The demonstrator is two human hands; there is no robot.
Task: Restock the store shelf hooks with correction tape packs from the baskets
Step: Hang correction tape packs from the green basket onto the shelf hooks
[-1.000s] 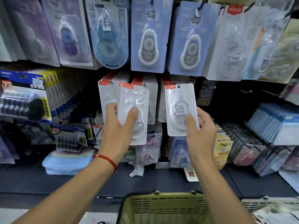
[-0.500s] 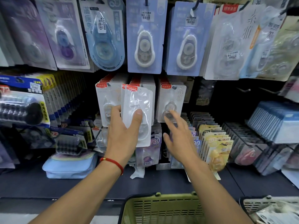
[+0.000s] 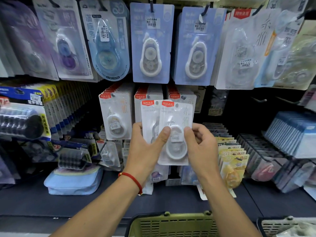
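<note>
A large "30" stands on the top-left purple pack [image 3: 25, 41]; other labels are too blurred to read.

Both hands hold white correction tape packs in front of the hanging white packs [image 3: 116, 117]. The left hand [image 3: 145, 151] grips two overlapped packs [image 3: 176, 134] (thumb across the front one); the right hand [image 3: 201, 147] pinches the front pack's right edge. A green basket [image 3: 172, 225] sits below them.

both hands [image 3: 145, 147] [image 3: 200, 147] raised, thumbs pinching, forearms extended
</note>
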